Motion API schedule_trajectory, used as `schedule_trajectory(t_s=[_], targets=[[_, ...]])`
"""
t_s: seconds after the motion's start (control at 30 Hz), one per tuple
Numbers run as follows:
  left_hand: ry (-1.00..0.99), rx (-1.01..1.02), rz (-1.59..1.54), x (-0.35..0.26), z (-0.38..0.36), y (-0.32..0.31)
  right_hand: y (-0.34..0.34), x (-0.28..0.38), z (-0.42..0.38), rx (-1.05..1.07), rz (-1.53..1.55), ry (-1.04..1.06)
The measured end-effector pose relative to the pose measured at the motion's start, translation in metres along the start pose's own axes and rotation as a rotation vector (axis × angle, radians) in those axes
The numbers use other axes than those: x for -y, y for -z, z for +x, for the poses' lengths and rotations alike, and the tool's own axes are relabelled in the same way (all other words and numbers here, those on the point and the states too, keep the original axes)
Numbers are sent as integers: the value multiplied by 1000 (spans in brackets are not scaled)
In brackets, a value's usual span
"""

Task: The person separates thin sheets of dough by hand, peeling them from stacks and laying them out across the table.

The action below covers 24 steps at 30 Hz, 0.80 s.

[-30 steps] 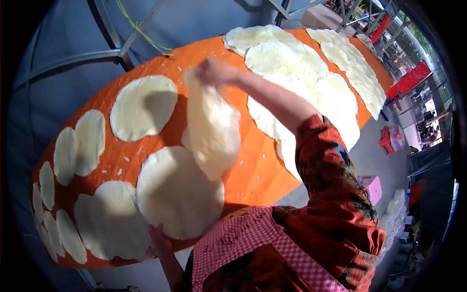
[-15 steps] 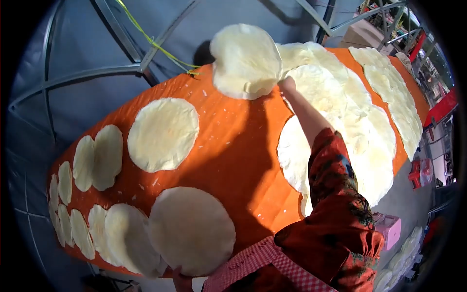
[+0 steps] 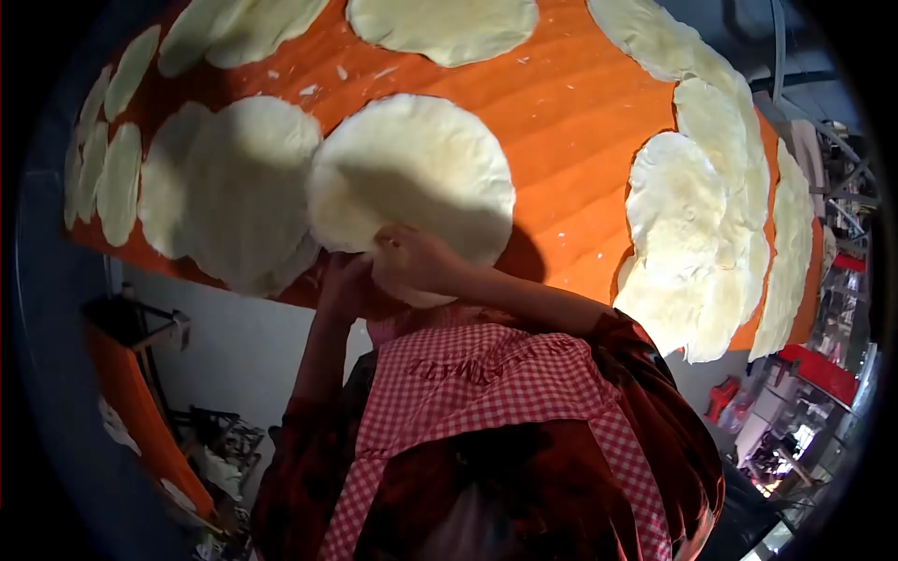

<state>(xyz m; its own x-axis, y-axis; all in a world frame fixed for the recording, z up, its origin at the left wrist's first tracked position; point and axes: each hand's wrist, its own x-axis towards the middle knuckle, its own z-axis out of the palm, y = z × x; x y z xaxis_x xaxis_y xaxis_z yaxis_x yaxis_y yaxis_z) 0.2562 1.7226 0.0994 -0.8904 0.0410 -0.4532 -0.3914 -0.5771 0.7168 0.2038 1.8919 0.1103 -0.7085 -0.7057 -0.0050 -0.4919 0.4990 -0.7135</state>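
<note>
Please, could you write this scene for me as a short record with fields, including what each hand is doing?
surface: orange covering
main item: round pale sheet, lying on the covering, partly in shadow
grip one: right hand, fingers bent, at the round sheet's near edge; firmness unclear
grip two: left hand, close beside the right hand; contact with the sheet unclear
picture left: overlapping pale sheets
picture right: cluster of pale sheets, partly overlapping
clothing: red-and-white checked apron

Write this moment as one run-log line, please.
left hand: by round sheet, near edge | right hand: over its near part | grip: unclear | other sheets: on orange surface
</note>
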Motion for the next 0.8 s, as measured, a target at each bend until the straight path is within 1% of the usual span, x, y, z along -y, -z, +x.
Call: schedule_trajectory(t_s=[0.03,0.1,0.13,0.2,0.23,0.3,0.33,0.43,0.53,0.57,0.63,0.67,0.77,0.8], targets=[[5,27,28,-1,3,5,-5,4,5,5,41,-38],[15,91,86,-2,7,12,-8,-2,3,-4,556,-336],[67,90,221,-12,5,8,-7,3,4,-27,578,-377],[78,160,214,1,16,23,-7,15,3,-80,636,-462],[82,196,212,3,18,25,-3,18,5,-56,616,-465],[-55,194,223,7,16,22,9,23,17,-8,579,-459],[-123,190,231,8,14,19,17,35,26,-8,602,-567],[-196,216,294,4,13,17,12,40,58,74,639,-539],[-240,191,370,11,17,35,6,33,60,47,598,-518],[-222,136,394,12,20,44,2,31,60,42,586,-511],[-185,25,435,12,25,58,-1,27,55,-21,726,-657],[-313,8,366,-3,14,45,-2,27,52,-53,796,-733],[-267,-14,-1,-31,6,12,-9,32,44,-127,800,-680],[-246,-31,53,-32,7,13,-15,31,42,-169,830,-635]])
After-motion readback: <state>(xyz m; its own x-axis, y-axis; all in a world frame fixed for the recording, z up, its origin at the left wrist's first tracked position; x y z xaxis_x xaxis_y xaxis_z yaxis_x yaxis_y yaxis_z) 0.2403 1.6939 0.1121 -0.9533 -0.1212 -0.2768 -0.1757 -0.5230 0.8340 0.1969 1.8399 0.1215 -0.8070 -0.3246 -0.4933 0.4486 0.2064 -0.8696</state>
